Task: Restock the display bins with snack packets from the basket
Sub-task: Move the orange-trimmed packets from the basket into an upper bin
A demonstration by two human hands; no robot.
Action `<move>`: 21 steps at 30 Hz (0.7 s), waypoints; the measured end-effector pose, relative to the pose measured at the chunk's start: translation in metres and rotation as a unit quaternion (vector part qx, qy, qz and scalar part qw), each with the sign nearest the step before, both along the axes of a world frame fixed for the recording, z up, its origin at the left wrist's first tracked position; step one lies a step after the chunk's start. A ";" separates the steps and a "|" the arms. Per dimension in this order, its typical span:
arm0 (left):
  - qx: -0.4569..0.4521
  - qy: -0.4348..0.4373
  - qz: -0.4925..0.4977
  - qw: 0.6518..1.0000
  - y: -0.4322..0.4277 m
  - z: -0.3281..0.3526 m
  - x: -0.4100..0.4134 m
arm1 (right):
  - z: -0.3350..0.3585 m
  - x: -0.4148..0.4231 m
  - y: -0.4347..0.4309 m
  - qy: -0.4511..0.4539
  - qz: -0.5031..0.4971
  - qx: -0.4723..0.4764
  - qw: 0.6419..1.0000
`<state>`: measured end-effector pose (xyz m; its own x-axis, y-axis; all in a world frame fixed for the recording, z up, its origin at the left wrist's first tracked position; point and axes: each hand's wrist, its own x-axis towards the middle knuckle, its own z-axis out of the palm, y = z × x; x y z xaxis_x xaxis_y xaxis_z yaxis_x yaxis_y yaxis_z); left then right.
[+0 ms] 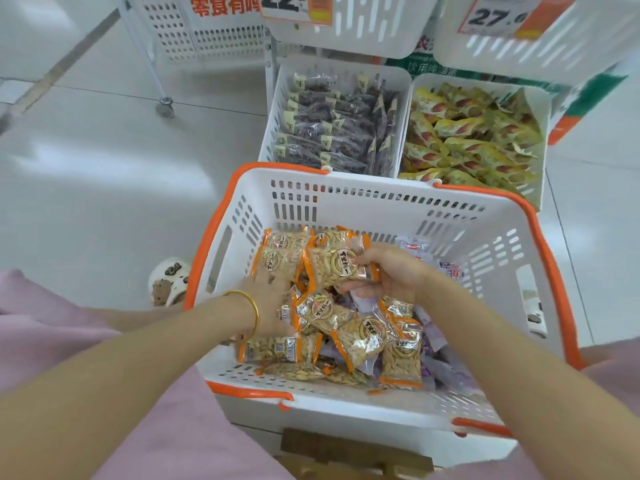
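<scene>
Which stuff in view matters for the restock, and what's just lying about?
Job: basket; peanut packets in it; one packet held in the right hand; left hand among the packets; dark-snack bin; yellow-snack bin.
Lying about: price tags; wheeled rack; slipper on the floor.

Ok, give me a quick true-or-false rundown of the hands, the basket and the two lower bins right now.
1. The right hand pinches an orange-edged clear snack packet. True.
2. The white plastic basket with an orange rim is empty. False: many orange-edged packets and some purple packets lie in it.
3. The left hand, with a gold bangle at the wrist, is down inside the basket among the packets. True.
4. The white slotted bin of yellow packets stands left of the white slotted bin of dark packets. False: it stands to its right.
</scene>
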<state>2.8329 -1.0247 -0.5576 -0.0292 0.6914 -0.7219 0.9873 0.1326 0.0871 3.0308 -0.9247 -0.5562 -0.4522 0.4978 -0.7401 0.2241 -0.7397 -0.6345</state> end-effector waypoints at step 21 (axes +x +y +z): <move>0.098 -0.352 0.319 0.874 0.037 0.023 -0.014 | 0.032 0.031 0.008 -0.051 0.106 0.205 0.972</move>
